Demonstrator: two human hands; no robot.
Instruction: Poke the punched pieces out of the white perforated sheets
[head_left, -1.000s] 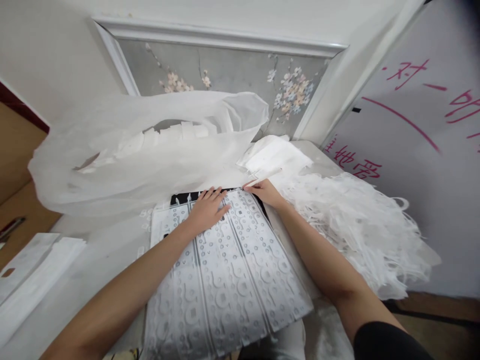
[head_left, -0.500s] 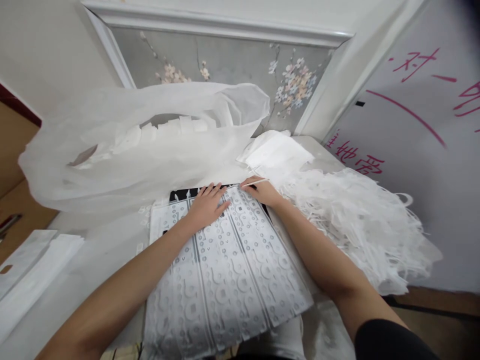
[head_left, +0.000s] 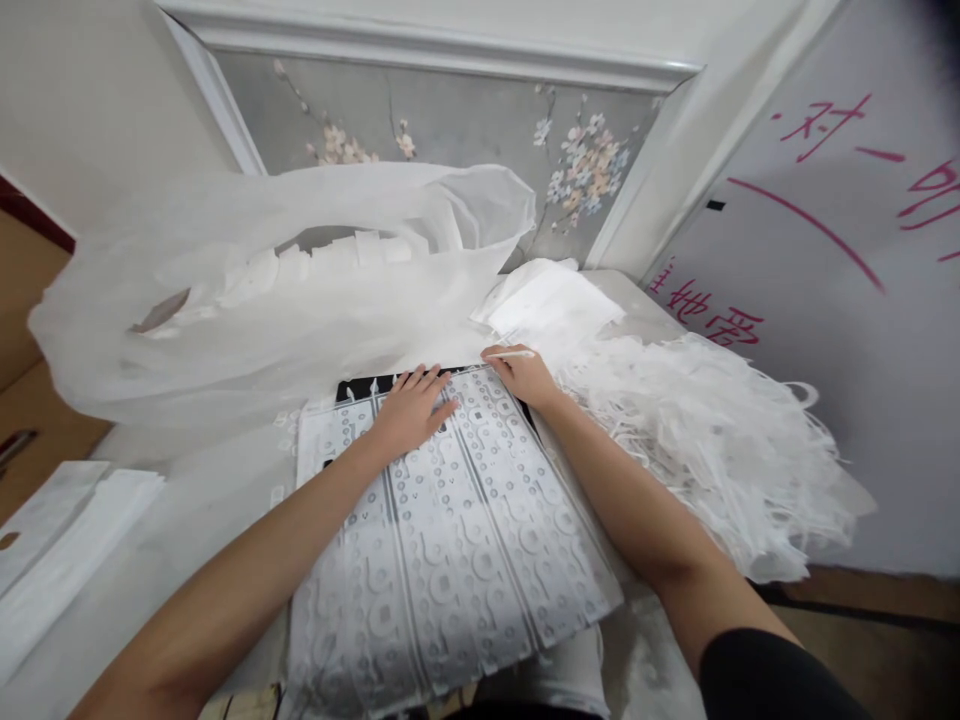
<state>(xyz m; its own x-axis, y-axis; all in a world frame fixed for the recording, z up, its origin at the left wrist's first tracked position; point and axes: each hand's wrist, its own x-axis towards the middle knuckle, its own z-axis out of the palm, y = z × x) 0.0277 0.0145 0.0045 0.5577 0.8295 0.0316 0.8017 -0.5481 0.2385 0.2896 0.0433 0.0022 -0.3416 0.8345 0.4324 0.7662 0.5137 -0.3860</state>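
Note:
A white patterned sheet (head_left: pixel 450 540) with rows of small cut shapes lies over a black board (head_left: pixel 358 388), whose back edge shows. My left hand (head_left: pixel 412 410) rests flat on the sheet near its back edge, fingers spread. At the sheet's back right corner, my right hand (head_left: pixel 521 376) pinches a thin white strip (head_left: pixel 513 354), its fingers bent together.
A large translucent white bag (head_left: pixel 225 330) lies behind the sheet. A heap of white strips (head_left: pixel 720 440) spreads to the right, beside folded white pieces (head_left: pixel 555 300). Flat white bags (head_left: pixel 82 560) lie at the left. A framed flower picture (head_left: pixel 450 110) and a whiteboard (head_left: pixel 847 400) stand behind.
My right hand has shifted slightly along the back edge, and the white strip in it has changed its angle. My left hand stays spread on the sheet.

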